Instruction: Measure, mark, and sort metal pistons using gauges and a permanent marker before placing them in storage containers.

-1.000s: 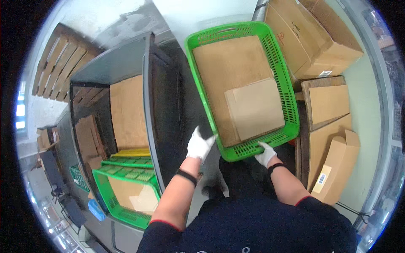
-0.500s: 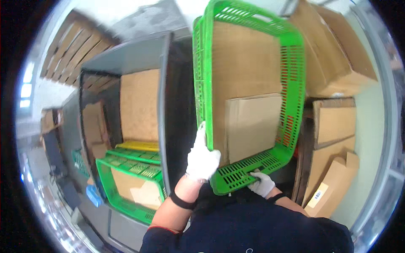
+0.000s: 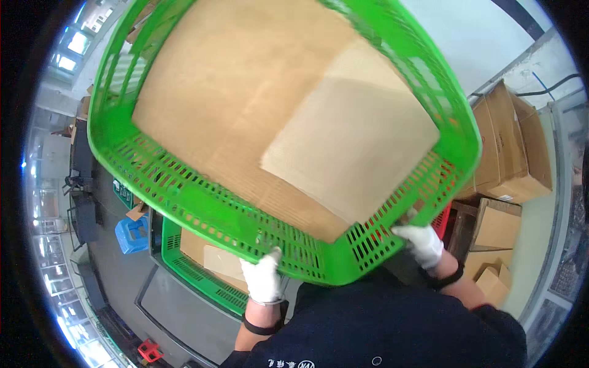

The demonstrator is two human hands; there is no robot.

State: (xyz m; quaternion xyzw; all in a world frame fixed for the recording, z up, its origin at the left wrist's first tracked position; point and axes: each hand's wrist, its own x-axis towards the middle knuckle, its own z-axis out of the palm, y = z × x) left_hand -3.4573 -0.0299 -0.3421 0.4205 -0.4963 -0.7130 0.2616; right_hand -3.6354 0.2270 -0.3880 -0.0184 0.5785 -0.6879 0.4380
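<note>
Both of my hands, in white gloves, carry a large green plastic crate [image 3: 202, 205] with slotted walls, tilted up in front of me. My left hand [image 3: 264, 276] grips its near wall left of the corner, the fingers partly hidden by the plastic. At the wall right of that corner, my right hand [image 3: 423, 245] has its fingers hooked at the slots. A brown cardboard sheet [image 3: 227, 92] lines the crate's bottom, and a smaller, paler cardboard piece [image 3: 356, 135] lies on it toward the right.
Below left stands another green crate [image 3: 196, 273] with cardboard inside. A blue plastic stool [image 3: 132, 235] and a small red stool [image 3: 150, 350] are on the floor at left. Large cardboard boxes [image 3: 503, 144] are stacked at right, with folded cardboard [image 3: 494, 227] below them.
The crate has come up closer and swung toward the left, now covering much of the view. My left hand has shifted from its left side to the near wall; my right hand still holds on.
</note>
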